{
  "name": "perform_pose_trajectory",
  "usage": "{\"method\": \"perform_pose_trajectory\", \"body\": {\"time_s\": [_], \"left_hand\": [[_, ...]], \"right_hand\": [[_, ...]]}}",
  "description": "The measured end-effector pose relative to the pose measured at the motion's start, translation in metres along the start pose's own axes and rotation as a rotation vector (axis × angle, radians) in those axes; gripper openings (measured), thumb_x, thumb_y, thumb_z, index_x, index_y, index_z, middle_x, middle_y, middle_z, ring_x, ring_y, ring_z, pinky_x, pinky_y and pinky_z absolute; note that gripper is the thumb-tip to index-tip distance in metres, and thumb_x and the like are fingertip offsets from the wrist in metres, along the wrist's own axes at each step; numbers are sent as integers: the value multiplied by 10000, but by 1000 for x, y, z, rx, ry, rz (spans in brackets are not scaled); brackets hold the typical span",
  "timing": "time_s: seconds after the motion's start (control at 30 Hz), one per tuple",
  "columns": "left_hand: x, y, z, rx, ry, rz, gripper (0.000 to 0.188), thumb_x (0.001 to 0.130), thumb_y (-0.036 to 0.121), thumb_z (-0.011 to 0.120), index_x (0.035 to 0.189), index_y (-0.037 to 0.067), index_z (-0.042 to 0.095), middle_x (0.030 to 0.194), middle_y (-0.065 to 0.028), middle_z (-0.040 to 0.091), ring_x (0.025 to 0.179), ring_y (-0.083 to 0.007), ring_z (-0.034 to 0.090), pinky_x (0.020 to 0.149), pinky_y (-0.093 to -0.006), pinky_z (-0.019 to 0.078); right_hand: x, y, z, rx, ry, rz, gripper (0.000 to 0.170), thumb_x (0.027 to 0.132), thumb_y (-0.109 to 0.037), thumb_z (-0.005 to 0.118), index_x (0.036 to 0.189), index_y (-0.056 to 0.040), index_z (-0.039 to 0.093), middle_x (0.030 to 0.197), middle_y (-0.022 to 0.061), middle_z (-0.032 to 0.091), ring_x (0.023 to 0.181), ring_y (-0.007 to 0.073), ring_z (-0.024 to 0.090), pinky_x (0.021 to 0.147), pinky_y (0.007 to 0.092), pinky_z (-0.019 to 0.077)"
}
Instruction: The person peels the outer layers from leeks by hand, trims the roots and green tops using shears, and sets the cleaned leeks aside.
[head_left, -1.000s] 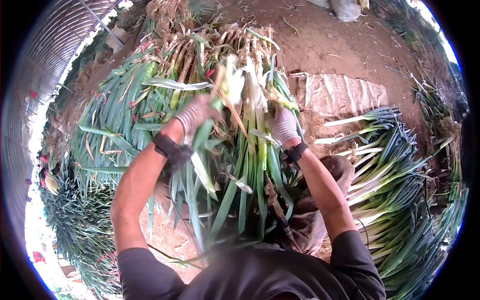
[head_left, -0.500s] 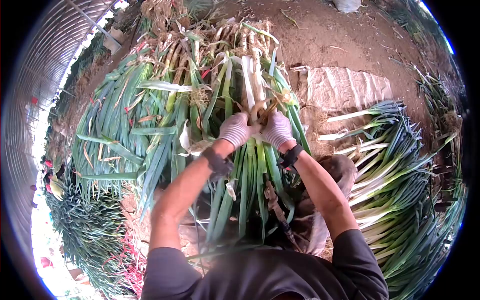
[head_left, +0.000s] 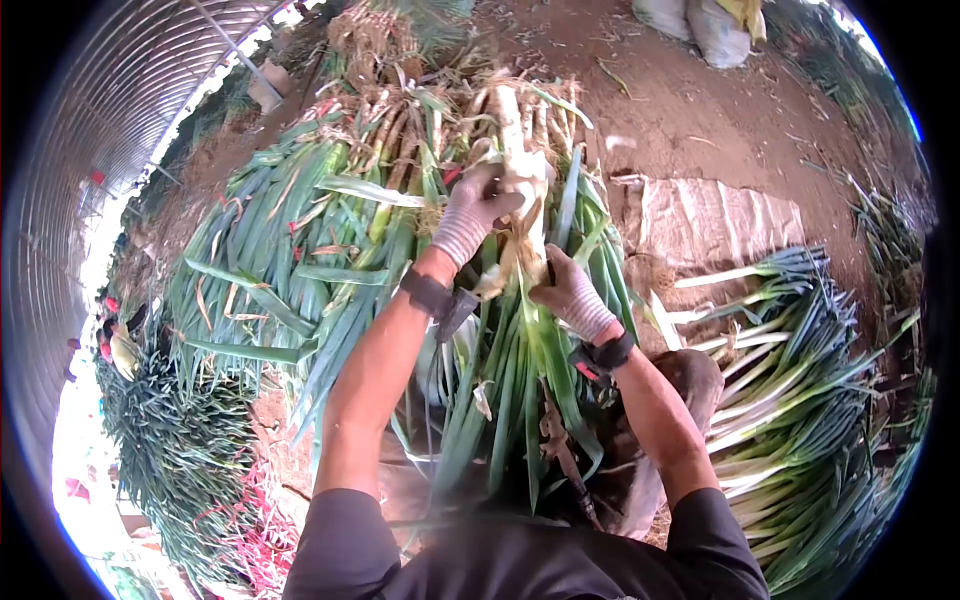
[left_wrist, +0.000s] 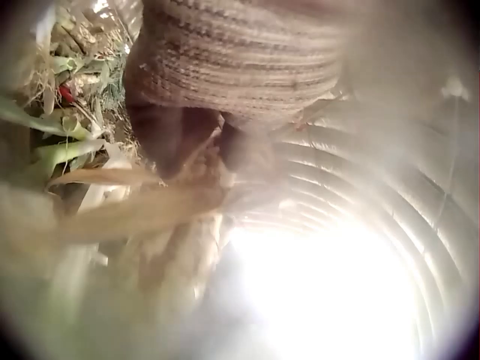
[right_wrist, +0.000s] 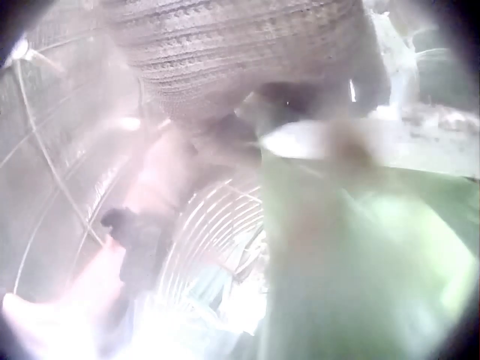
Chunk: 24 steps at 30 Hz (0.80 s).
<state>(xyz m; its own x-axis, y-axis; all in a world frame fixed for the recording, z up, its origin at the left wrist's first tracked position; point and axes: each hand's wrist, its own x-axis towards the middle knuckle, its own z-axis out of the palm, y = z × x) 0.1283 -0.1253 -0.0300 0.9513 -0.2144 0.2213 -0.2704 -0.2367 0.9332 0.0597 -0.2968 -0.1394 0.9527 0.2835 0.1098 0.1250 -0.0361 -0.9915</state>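
In the head view a thick leek (head_left: pixel 512 125) lies upright over the pile, roots away from the person, pale dry leaves peeling off its stem. The gloved left hand (head_left: pixel 475 215) is beside the stem; in the left wrist view this hand (left_wrist: pixel 232 67) pinches a tan dry leaf (left_wrist: pixel 142 210). Lower down, the gloved right hand (head_left: pixel 577 295) grips the leek where it turns green, thumb towards the left. Broad green leaves (right_wrist: pixel 360 255) hang close to the right hand (right_wrist: pixel 247 60) in the right wrist view.
More leeks (head_left: pixel 290 230) are heaped at the left. Cleaned leeks with white stems (head_left: pixel 760 400) lie in a row at the right, near a tan sack cloth (head_left: pixel 710 220). Filled sacks (head_left: pixel 715 35) stand on the soil at the top, and a person in the distance (head_left: pixel 122 345) is at far left.
The hands, close together half a second ago, are now apart, the left farther up the leek and the right lower. A thick leek with peeling leaves now shows between them.
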Motion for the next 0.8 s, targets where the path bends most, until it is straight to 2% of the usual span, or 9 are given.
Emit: {"method": "perform_pose_trajectory", "body": {"time_s": [0.07, 0.13, 0.2, 0.27, 0.5, 0.6, 0.7, 0.73, 0.8], "left_hand": [[-1, 13, -9, 75, -79, -99, 195, 837, 127, 726, 982, 4, 683, 835, -32, 629, 712, -109, 581, 645, -271, 494], [12, -18, -16, 162, -67, 208, 138, 855, 98, 676, 925, -21, 667, 792, -37, 612, 678, -108, 567, 605, -280, 478], [0, 14, -20, 65, -80, -47, 134, 861, 81, 643, 928, -35, 653, 796, -58, 617, 699, -138, 574, 641, -312, 482], [10, -11, -23, 56, -7, 43, 210, 849, 1, 629, 1048, -39, 683, 884, -19, 648, 868, -139, 594, 820, -300, 499], [62, 54, -105, 1046, 307, -256, 271, 801, 266, 692, 987, 70, 708, 982, -181, 715, 875, -298, 696, 800, -399, 545], [97, 41, -207, 1139, 895, -30, 316, 824, 338, 691, 911, 35, 698, 878, -205, 718, 803, -331, 710, 741, -413, 563], [88, 29, -312, 831, 681, 112, 248, 844, 249, 634, 904, 20, 708, 875, -226, 706, 810, -355, 697, 719, -438, 535], [81, 41, -309, 1228, 438, -17, 262, 828, 234, 645, 964, 19, 711, 908, -236, 707, 870, -394, 692, 768, -478, 524], [57, 25, -272, 1321, 216, -187, 390, 823, 257, 666, 1140, 30, 668, 1149, -244, 669, 1045, -382, 656, 904, -466, 510]], "right_hand": [[-7, -8, 0, 326, -100, -34, 442, 773, 6, 699, 1188, 14, 549, 1052, 40, 618, 995, 132, 539, 905, 296, 463], [-11, -28, -14, 98, -175, 55, 396, 831, -46, 706, 1193, 17, 556, 1056, 33, 620, 997, 118, 533, 903, 274, 448], [-17, -59, -10, 255, -180, 117, 368, 894, -151, 714, 1179, 28, 566, 1058, 31, 623, 985, 113, 533, 893, 267, 441], [-13, -39, -6, 285, -60, 30, 384, 964, -301, 681, 1134, 30, 586, 1004, 17, 627, 928, 103, 536, 852, 267, 443], [-25, -37, 9, 131, 158, -44, 387, 998, -346, 627, 1096, 28, 610, 722, -50, 517, 621, 55, 453, 541, 241, 391], [-46, -48, 16, -386, 135, -72, 364, 962, -318, 648, 1075, 25, 599, 592, 101, 557, 525, 234, 593, 512, 368, 440], [-47, -27, 8, -566, 231, -101, 350, 928, -346, 660, 963, -4, 595, 638, 199, 604, 603, 396, 633, 535, 456, 466], [-42, -21, 2, -617, 279, -54, 357, 925, -360, 658, 939, -8, 598, 657, 212, 616, 619, 415, 629, 541, 469, 469], [-26, -12, -16, -617, 347, 111, 365, 922, -384, 658, 913, -21, 619, 695, 237, 626, 646, 430, 626, 566, 476, 481]]}}
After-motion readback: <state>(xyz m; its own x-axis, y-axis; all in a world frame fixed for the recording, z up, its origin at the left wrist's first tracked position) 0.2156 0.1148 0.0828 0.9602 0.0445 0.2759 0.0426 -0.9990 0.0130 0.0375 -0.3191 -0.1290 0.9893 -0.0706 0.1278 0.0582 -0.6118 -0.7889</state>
